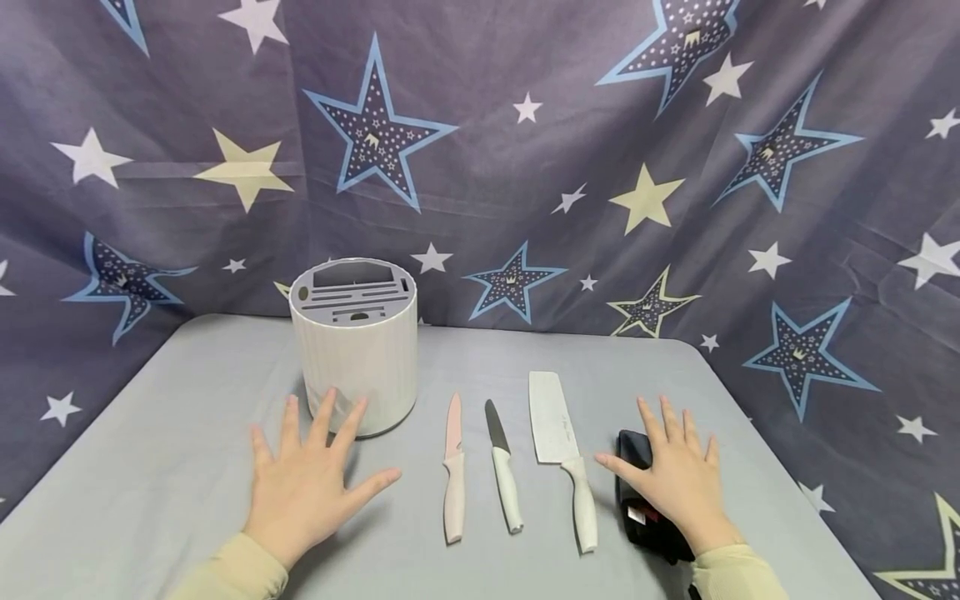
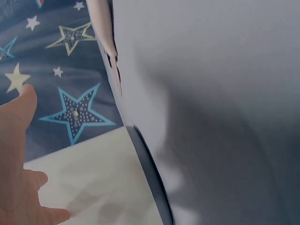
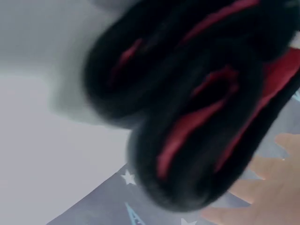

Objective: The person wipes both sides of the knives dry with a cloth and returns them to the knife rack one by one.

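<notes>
My left hand (image 1: 307,483) hovers palm down with fingers spread, just in front of a white ribbed knife block (image 1: 356,367) with a grey slotted top. To its right lie a pink-bladed knife (image 1: 454,475), a small knife with a dark blade (image 1: 504,467) and a white cleaver (image 1: 562,458), handles toward me. My right hand (image 1: 682,479) spreads its fingers above a folded black cloth (image 1: 637,500) with red lining, which it partly hides. Both hands hold nothing. The left wrist view shows the block's wall (image 2: 103,183) near the fingers; the cloth (image 3: 197,117) fills much of the right wrist view.
A light grey cloth covers the table (image 1: 480,358). Behind it and along the right side hangs a dark curtain (image 1: 487,208) printed with stars. The knife block stands toward the table's back left.
</notes>
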Demonstrator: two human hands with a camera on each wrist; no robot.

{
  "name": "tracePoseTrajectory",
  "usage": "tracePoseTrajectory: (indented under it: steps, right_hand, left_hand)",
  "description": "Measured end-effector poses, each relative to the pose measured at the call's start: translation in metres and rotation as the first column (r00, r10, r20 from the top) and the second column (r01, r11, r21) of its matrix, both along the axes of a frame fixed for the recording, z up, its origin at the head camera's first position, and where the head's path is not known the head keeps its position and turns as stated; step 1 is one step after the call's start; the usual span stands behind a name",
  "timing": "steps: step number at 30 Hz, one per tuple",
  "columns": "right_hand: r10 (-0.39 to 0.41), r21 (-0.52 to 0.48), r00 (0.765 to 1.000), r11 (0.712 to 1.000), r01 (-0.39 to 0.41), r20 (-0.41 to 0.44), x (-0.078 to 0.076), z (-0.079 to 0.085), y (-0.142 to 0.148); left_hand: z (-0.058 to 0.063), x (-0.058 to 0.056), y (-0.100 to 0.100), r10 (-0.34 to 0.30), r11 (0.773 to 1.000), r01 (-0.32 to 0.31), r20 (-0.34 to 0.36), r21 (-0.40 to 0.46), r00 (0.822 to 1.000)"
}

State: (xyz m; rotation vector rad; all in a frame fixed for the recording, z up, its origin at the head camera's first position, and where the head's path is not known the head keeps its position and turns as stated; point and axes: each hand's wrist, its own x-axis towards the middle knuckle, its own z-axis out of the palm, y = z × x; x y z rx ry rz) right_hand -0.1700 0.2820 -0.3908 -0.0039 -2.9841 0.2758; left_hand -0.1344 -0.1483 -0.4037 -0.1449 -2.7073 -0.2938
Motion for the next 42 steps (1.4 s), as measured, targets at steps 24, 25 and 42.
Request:
tracePoseTrajectory:
  steps: [24, 25, 42]
  right_hand:
    - [-0.096, -0.029, 0.987, 0.995, 0.101, 0.131, 0.006, -0.016, 0.034]
    - [-0.100, -0.030, 0.985, 0.994, 0.106, 0.140, 0.006, -0.016, 0.035]
    - [-0.138, -0.027, 0.971, 0.989, 0.145, 0.195, 0.005, -0.021, 0.034]
  left_hand:
    - [-0.012, 0.004, 0.049, -0.077, 0.996, 0.078, 0.010, -0.051, 0.997]
    - [-0.013, 0.004, 0.052, -0.083, 0.995, 0.084, 0.003, -0.055, 0.997]
    - [-0.020, -0.004, 0.091, -0.062, 0.997, 0.067, 0.123, -0.039, 0.991]
